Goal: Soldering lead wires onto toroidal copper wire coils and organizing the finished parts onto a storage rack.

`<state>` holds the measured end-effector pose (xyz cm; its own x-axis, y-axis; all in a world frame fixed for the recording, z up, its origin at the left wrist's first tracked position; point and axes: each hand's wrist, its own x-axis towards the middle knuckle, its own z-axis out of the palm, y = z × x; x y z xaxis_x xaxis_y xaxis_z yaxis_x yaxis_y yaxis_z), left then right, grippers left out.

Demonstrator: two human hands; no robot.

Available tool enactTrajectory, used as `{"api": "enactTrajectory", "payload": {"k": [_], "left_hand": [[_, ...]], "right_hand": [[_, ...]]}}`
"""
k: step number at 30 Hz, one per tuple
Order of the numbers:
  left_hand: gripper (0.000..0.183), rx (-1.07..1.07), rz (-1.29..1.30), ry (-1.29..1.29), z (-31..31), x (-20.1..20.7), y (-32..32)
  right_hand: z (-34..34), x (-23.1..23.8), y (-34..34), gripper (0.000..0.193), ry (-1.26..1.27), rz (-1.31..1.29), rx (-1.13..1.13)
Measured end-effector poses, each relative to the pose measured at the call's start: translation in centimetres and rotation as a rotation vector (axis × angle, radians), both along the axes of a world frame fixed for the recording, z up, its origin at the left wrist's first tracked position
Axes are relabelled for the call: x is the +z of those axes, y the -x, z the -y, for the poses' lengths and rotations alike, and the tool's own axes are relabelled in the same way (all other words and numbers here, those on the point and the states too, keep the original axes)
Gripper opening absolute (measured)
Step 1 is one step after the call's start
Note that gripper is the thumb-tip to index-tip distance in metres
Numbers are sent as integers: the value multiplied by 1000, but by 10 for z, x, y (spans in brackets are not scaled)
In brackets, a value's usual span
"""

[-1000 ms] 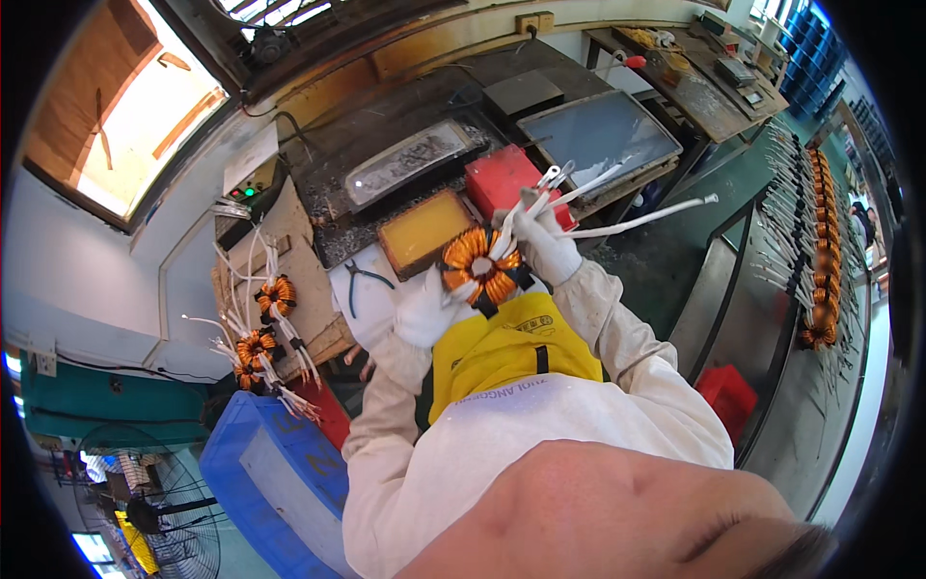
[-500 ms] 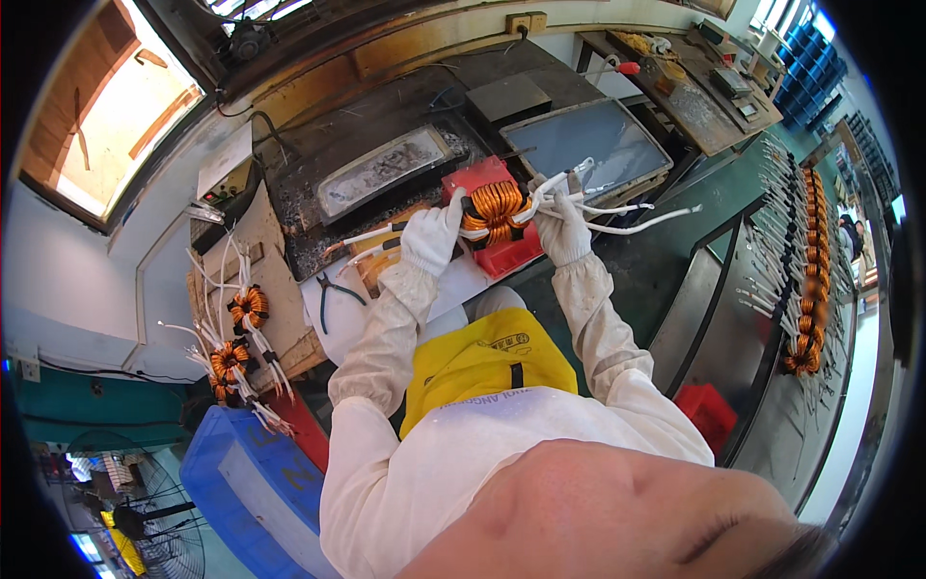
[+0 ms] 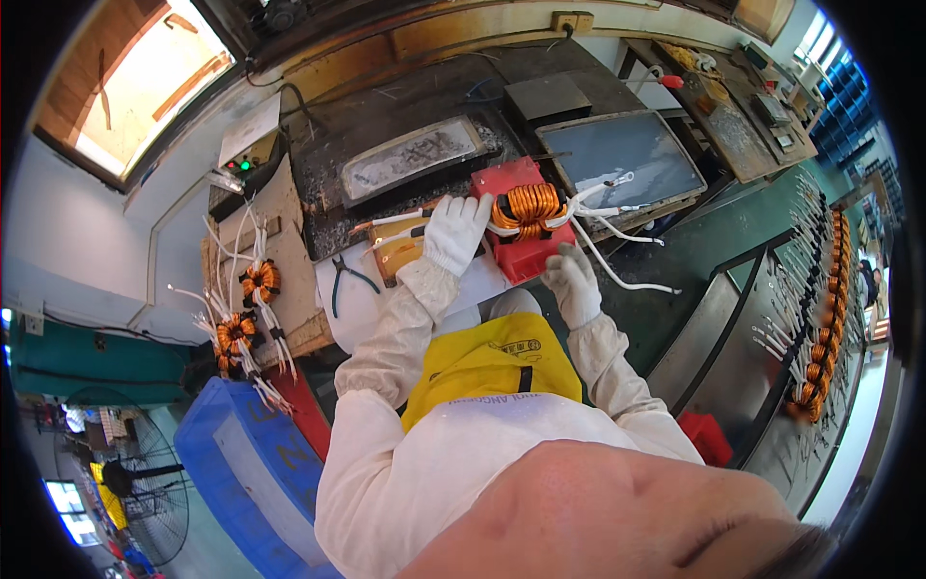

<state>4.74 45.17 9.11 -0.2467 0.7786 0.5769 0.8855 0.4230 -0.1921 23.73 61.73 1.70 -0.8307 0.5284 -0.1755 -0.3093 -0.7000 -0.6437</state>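
A copper-wound toroidal coil (image 3: 530, 211) with white leads rests on a red block (image 3: 526, 256) at the bench edge. My gloved left hand (image 3: 455, 234) lies over its left leads beside the windings, fingers stretched; contact beneath the palm is hidden. Bare-ended leads (image 3: 394, 219) stick out past that hand. My gloved right hand (image 3: 573, 282) is apart from the coil, just below its right side, with fingers loosely bent and nothing visible in them. White leads with metal lugs (image 3: 617, 263) fan out to the right of the coil.
Green-handled pliers (image 3: 349, 282) lie on white paper at left. Finished-looking coils (image 3: 236, 333) sit beside a blue crate (image 3: 256, 473). Beyond the block are a metal-framed trough (image 3: 415, 159) and a grey tray (image 3: 627, 159). A row of coils (image 3: 828, 338) lines the right-hand bench.
My right hand has let go of the right-hand leads and drawn back toward me. Those leads have spread and dropped. My left hand's fingers have straightened, and the whole view has shifted slightly.
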Motion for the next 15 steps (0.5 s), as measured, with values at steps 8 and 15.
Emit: {"api": "enactTrajectory", "payload": {"k": [8,15], "left_hand": [[39,86,-18,-198,5,-3,-23],[29,264,86,-198,19,1,-33]], "right_hand": [[-29,119,44,29,-1082,-82,-132],[-35,132,109,40,-1677,306,152]]}}
